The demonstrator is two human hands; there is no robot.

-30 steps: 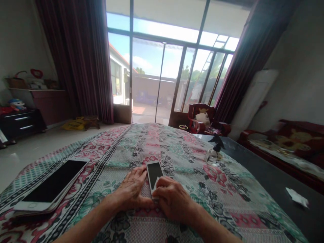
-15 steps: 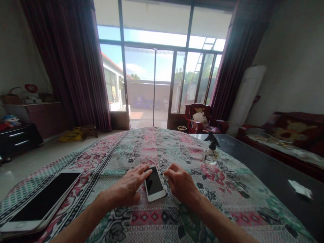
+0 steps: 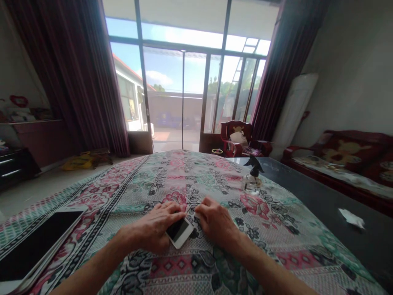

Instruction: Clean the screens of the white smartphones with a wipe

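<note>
A white-framed smartphone [image 3: 182, 234] with a dark screen is on the patterned tablecloth in front of me, turned at an angle. My left hand [image 3: 158, 224] is closed over its far left end, the fingers covering that part of the screen. Just right of the phone, apart from it, my right hand [image 3: 216, 223] is curled into a pinch. A small white bit shows at its fingertips, mostly hidden; its kind cannot be made out. Further left rests a large white tablet [image 3: 39, 241] with a black screen, on top of something flat and pale.
The floral tablecloth [image 3: 172, 266] covers most of the table. A clear spray bottle [image 3: 253, 182] with a black nozzle stands at the right. A crumpled white tissue [image 3: 351, 218] lies on the dark tabletop [image 3: 307, 186]. Beyond are a wooden chair [image 3: 236, 137] and glass doors.
The phone has turned clockwise, its near end swinging left, and my left hand has closed over its far end. My right hand stays pinched beside it. The view has shifted slightly.
</note>
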